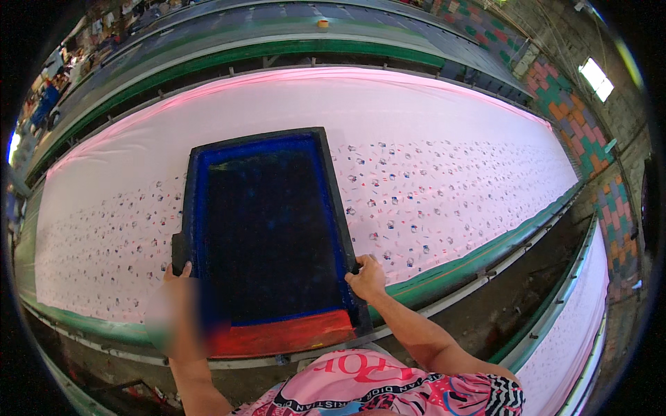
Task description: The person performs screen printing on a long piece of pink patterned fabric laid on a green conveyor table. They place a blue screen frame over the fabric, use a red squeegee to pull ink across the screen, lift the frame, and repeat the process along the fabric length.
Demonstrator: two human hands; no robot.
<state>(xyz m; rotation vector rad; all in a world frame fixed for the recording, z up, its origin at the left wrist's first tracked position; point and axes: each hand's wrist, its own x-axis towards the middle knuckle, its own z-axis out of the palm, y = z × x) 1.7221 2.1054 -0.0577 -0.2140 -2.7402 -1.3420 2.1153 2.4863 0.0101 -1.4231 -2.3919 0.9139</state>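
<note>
A screen-printing frame with a dark mesh, a blue border and a red strip at its near end lies on pale pink fabric. My left hand is at the frame's left side, beside a dark tab, with its fingers closed on the edge; a blurred patch covers the wrist and part of the hand. At the lower right side, my right hand is wrapped round the black rim. Small repeated motifs in blue and red show on the fabric to both sides of the frame.
The fabric covers a long table with a green edge. Another long table runs behind it, with a small yellowish object on top. At the lower right is more printed pink fabric. Colored paving lies beyond the right end.
</note>
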